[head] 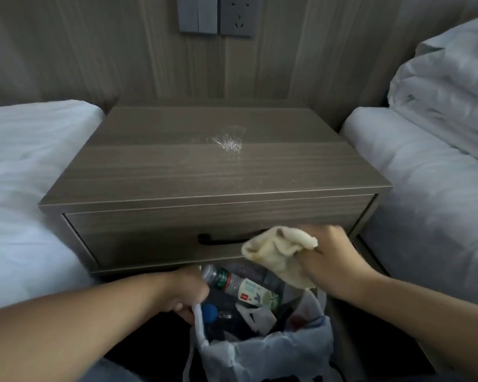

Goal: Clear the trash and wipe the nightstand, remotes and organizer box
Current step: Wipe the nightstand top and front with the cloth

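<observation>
Nearest, a white trash bag (262, 357) gapes open on the floor before the nightstand (215, 216), bottles (240, 285) and wrappers inside. The left hand (185, 296) grips the bag's left rim; the right hand (326, 260) clutches a cream cloth (276, 252) above the bag's right side, just in front of the drawer handle (221, 239). Beyond, the tabletop (210, 161) carries only a patch of glittering droplets (228, 142) right of centre, its edges free all round. Beds (25, 175) flank it closely left and right. Farthest, a wall socket (236, 15) sits above.
</observation>
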The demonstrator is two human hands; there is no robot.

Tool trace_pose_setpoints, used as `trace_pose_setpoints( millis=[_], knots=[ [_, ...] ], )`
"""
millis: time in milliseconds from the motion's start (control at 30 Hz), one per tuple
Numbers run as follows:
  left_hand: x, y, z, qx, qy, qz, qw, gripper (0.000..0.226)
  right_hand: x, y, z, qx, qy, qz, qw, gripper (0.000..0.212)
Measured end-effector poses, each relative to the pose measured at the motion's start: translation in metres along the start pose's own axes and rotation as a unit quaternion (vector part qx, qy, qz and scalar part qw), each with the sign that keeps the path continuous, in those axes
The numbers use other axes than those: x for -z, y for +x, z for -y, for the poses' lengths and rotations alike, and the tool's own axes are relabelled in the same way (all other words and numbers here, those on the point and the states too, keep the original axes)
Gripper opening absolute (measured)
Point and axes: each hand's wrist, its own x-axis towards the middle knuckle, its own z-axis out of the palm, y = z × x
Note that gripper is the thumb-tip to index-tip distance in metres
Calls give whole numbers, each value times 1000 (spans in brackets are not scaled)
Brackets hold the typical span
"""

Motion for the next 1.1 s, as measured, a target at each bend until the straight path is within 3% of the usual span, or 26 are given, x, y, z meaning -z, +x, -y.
trace_pose_setpoints(
  millis=[133,200,267,400,500,600,700,767,867,1100],
  knots=[
    [12,-1,6,-2,72,-29,997,14,44,56,54,-39,141,-174,974,28],
    [11,-1,11,12,38,-9,999,17,61,96,77,-14,132,-245,960,23],
    [7,0,12,40,-34,17,998,16,66,137,92,16,69,-267,961,19],
    [8,10,20,84,-107,49,989,14,39,228,81,0,-158,-149,976,24],
    [16,6,23,71,-68,18,995,27,10,266,65,-65,-221,-24,973,35],
    [22,2,21,39,-23,-13,999,39,-5,275,67,-52,-181,24,982,30],
    [21,1,16,29,-16,-7,999,30,-10,267,74,-50,-104,63,991,26],
    [22,-3,15,32,-8,-4,999,24,-11,256,74,-29,-102,82,991,27],
    [23,-4,17,33,-22,-5,999,34,-4,228,72,4,-110,94,989,25],
    [24,-5,23,68,-70,0,995,11,19,141,73,44,-117,121,985,30]
  ],
)
